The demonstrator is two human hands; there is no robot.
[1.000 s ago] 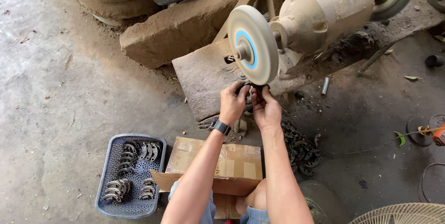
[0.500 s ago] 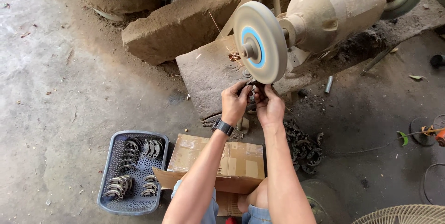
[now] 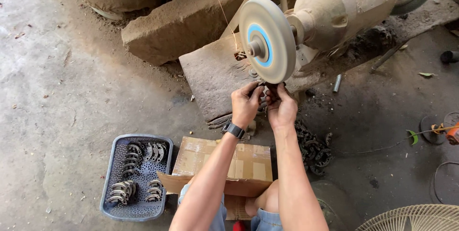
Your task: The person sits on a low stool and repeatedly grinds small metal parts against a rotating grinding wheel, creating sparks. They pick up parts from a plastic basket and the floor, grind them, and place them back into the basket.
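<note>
Nearest me, an open brown cardboard box (image 3: pixel 224 164) lies over my knees. Left of the box, a blue perforated plastic basket (image 3: pixel 114 197) holds rows of curved grey metal pieces (image 3: pixel 138 164); right of it a dark heap of similar pieces (image 3: pixel 313 147) lies on the concrete floor (image 3: pixel 71 97). Judging by the two lots, the work looks partly through. Beyond the box, my left hand (image 3: pixel 246 104) and right hand (image 3: pixel 282 106) are both clenched on one small dark metal piece (image 3: pixel 264 98), mostly hidden, pressed to the lower rim of the dusty beige buffing wheel (image 3: pixel 265 39).
</note>
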